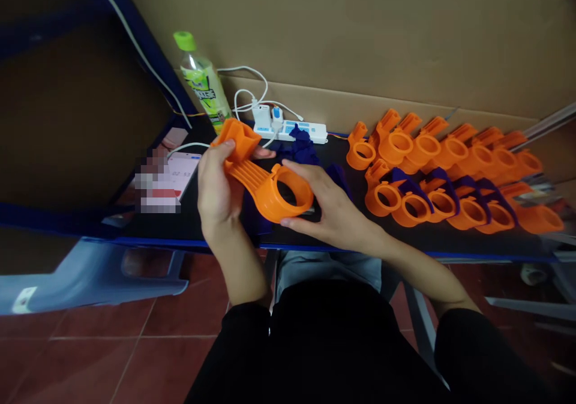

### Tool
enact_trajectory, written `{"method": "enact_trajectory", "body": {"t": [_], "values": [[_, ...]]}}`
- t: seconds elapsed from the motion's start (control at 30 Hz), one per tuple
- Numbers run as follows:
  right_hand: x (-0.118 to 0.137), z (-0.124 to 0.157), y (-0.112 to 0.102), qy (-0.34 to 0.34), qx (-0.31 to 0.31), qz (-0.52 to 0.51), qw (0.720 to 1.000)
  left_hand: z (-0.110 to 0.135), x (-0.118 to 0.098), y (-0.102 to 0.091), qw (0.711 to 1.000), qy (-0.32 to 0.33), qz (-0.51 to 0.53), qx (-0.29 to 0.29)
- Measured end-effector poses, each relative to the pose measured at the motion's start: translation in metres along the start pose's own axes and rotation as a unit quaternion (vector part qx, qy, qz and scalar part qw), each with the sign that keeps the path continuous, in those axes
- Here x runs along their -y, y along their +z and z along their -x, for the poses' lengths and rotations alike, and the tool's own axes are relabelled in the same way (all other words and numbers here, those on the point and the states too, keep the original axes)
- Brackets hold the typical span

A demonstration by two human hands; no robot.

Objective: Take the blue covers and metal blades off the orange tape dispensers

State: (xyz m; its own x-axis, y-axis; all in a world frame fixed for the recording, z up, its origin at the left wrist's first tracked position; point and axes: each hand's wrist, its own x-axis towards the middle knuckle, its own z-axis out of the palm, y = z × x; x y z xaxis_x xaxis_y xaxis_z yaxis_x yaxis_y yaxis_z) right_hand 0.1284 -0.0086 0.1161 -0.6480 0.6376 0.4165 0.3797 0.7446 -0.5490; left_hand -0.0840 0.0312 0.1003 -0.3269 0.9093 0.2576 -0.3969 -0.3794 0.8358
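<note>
An orange plastic part (265, 179), with a boxy end, a ribbed neck and a big ring, is held over the dark table's (180, 224) front edge. My left hand (218, 191) grips its boxy end and neck, fingers wrapped round it. My right hand (330, 203) holds the ring end, thumb on the ring's top and fingers under it. Loose dark blue plastic pieces (301, 146) lie on the table just behind the part.
Two rows of orange ring parts (450, 149) fill the table's right side; the front row (432, 203) carries blue pieces. A green-capped bottle (204, 83), a white power strip (290, 129) with cables and a phone (182, 173) sit at the left. A cardboard wall stands behind.
</note>
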Motion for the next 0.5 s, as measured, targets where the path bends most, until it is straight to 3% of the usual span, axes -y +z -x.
{"method": "enact_trajectory", "body": {"t": [0.1,0.2,0.3,0.37,0.5], "values": [[0.002,0.021,-0.028,0.034,-0.035,0.063,0.997,-0.003,0.003,-0.004,0.999,-0.012,-0.037,0.037],[-0.012,0.057,-0.073,0.1,-0.112,0.21,0.966,-0.007,0.002,-0.011,0.998,0.005,-0.059,-0.005],[-0.053,0.111,-0.136,0.126,-0.237,0.365,0.891,-0.01,-0.002,-0.014,0.996,0.017,-0.07,-0.059],[-0.086,0.158,-0.182,0.174,-0.272,0.434,0.841,-0.009,-0.004,-0.012,0.995,0.015,-0.07,-0.065],[-0.131,0.257,-0.253,0.347,-0.252,0.537,0.727,-0.008,-0.004,-0.008,0.996,0.016,-0.066,-0.05]]}}
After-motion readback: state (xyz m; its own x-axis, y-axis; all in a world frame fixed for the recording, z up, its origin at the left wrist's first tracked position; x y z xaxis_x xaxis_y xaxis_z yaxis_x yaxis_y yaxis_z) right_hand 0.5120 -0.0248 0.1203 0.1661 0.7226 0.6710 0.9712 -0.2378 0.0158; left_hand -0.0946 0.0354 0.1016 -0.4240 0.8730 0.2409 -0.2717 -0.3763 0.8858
